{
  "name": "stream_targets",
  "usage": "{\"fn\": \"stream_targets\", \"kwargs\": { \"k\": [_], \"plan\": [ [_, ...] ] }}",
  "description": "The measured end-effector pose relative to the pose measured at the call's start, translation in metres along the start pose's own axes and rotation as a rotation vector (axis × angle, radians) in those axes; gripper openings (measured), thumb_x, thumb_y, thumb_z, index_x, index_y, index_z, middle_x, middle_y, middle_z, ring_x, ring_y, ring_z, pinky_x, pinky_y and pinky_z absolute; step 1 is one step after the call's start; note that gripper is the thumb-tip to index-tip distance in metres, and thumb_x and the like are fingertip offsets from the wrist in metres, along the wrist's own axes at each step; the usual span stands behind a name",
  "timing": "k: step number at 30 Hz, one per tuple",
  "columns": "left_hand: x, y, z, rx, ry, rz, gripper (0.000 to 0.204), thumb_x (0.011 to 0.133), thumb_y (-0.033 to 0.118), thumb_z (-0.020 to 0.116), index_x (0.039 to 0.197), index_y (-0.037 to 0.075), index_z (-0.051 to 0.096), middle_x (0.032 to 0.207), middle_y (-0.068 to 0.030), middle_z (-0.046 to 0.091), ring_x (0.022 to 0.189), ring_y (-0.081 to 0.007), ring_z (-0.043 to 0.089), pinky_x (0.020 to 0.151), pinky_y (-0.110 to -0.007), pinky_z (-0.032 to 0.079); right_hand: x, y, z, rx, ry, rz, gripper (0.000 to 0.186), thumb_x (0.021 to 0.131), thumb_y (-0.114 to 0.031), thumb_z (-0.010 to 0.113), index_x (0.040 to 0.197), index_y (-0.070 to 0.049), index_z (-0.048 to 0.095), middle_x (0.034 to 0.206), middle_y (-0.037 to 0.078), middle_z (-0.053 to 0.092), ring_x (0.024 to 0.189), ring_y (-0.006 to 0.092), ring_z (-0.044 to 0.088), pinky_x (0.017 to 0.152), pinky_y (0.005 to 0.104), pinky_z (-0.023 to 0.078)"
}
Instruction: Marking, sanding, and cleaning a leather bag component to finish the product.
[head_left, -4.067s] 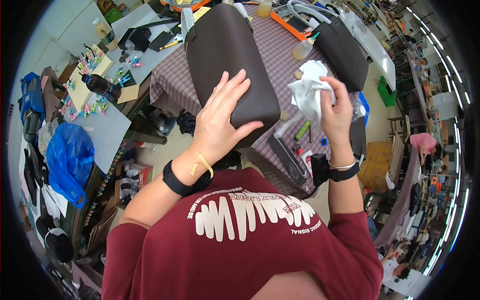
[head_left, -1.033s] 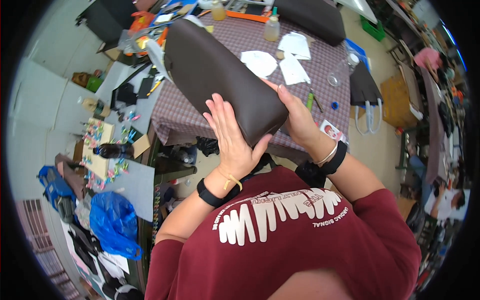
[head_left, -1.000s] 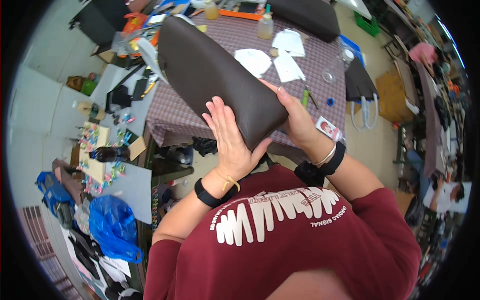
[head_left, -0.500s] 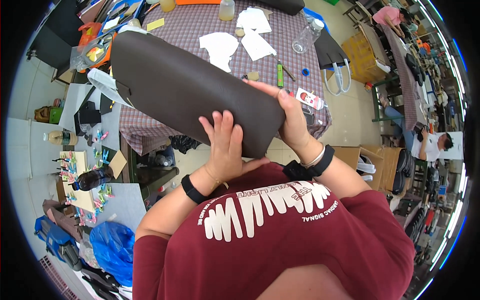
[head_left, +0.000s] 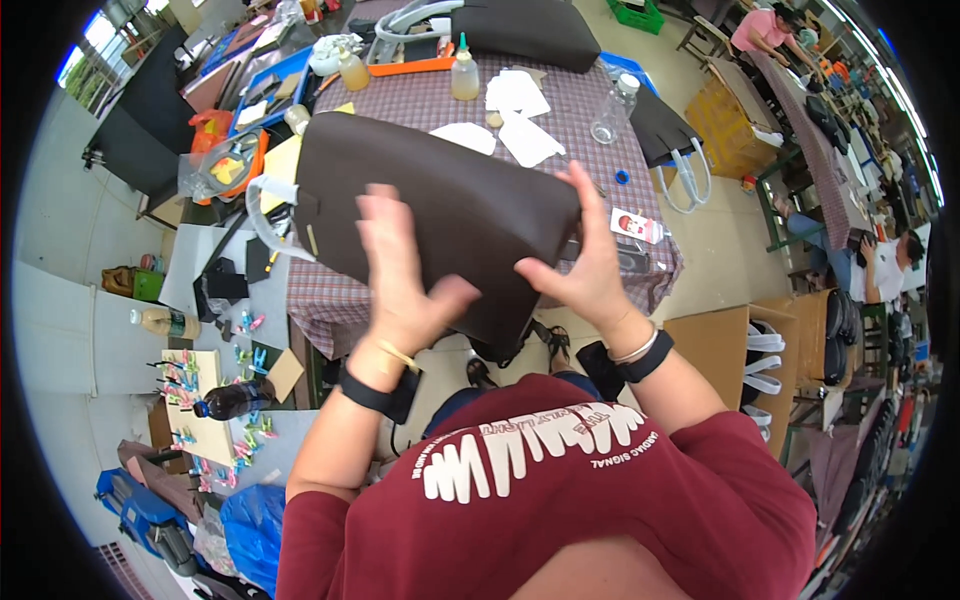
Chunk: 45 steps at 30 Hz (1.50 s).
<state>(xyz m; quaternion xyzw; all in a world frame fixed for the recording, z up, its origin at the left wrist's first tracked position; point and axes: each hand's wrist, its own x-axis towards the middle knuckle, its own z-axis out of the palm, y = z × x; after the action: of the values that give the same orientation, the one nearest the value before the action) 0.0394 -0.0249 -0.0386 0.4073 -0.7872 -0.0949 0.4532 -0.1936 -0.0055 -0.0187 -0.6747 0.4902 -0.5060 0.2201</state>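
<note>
A dark brown leather-look bag lies slantwise across the near side of the table, its lower right part jutting past the table edge toward me. A handle wrapped in white sticks out at its left end. My left hand is over the bag's near face, fingers stretched up and thumb apart, slightly blurred; whether it touches is hard to tell. At the bag's right end is my right hand, fingers extended along the edge and thumb spread over the near corner. The bag's underside is hidden.
On the checked tablecloth are white paper pieces, glue bottles and a clear bottle. Another dark bag stands at the back. Left are colored clips and a dark bottle; right, an open carton.
The bag has turned and come down onto the table edge, showing more of its broad face. My left hand has shifted left; my right hand's fingers have spread.
</note>
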Motion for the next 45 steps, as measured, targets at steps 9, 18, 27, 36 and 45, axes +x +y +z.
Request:
{"fn": "stream_targets", "kwargs": {
  "k": [9, 18, 27, 36, 45],
  "plan": [
    [-0.001, -0.223, -0.080, -0.687, 0.080, -1.218, 0.096, 0.087, 0.064, 0.053, 0.150, 0.002, 0.015, 0.157, -0.0165, 0.017, 0.146, -0.0305, 0.010, 0.113, -0.055, 0.004, 0.024, 0.027, -0.023, 0.503, 0.102, 0.125, 0.088, 0.076, -0.013, 0.075, 0.148, -0.003, 0.026, 0.133, 0.011, 0.044, 0.125, 0.0232, 0.046, 0.109, 0.0358, 0.034],
    [-0.009, -0.134, -0.078, -0.733, 0.043, -1.078, 0.047, 0.090, 0.042, 0.064, 0.117, 0.003, 0.063, 0.117, -0.0088, 0.066, 0.115, -0.0208, 0.054, 0.105, -0.048, 0.030, 0.011, 0.002, -0.062, 0.572, 0.167, 0.073, 0.087, 0.074, -0.028, 0.075, 0.145, -0.002, 0.032, 0.139, 0.014, 0.041, 0.130, 0.0247, 0.040, 0.111, 0.0367, 0.029],
    [-0.045, 0.145, -0.134, -1.061, -0.050, -0.607, 0.040, 0.088, 0.020, 0.069, 0.120, -0.002, 0.059, 0.116, -0.0103, 0.065, 0.109, -0.0234, 0.060, 0.095, -0.037, 0.047, -0.060, 0.022, -0.190, 1.052, 0.071, 0.072, 0.085, 0.083, -0.045, 0.065, 0.146, -0.002, 0.029, 0.147, 0.017, 0.036, 0.132, 0.0300, 0.042, 0.111, 0.0409, 0.036],
    [-0.046, 0.250, -0.067, -0.836, -0.055, -0.887, 0.030, 0.092, 0.014, 0.064, 0.117, -0.001, 0.060, 0.114, -0.0094, 0.064, 0.105, -0.0175, 0.060, 0.093, -0.032, 0.046, -0.119, 0.071, -0.192, 0.250, 0.115, 0.290, 0.060, 0.094, -0.034, 0.054, 0.143, -0.005, 0.035, 0.138, 0.017, 0.045, 0.119, 0.0298, 0.049, 0.099, 0.0382, 0.038],
    [-0.048, 0.288, -0.073, -0.765, -0.093, -0.904, 0.030, 0.092, 0.016, 0.064, 0.118, 0.001, 0.060, 0.113, -0.0055, 0.063, 0.101, -0.0151, 0.060, 0.090, -0.030, 0.046, -0.164, 0.087, -0.273, -0.247, 0.548, 0.305, 0.061, 0.102, -0.037, 0.040, 0.144, 0.006, 0.030, 0.148, 0.022, 0.037, 0.137, 0.0280, 0.036, 0.112, 0.0345, 0.028]
  ]
}}
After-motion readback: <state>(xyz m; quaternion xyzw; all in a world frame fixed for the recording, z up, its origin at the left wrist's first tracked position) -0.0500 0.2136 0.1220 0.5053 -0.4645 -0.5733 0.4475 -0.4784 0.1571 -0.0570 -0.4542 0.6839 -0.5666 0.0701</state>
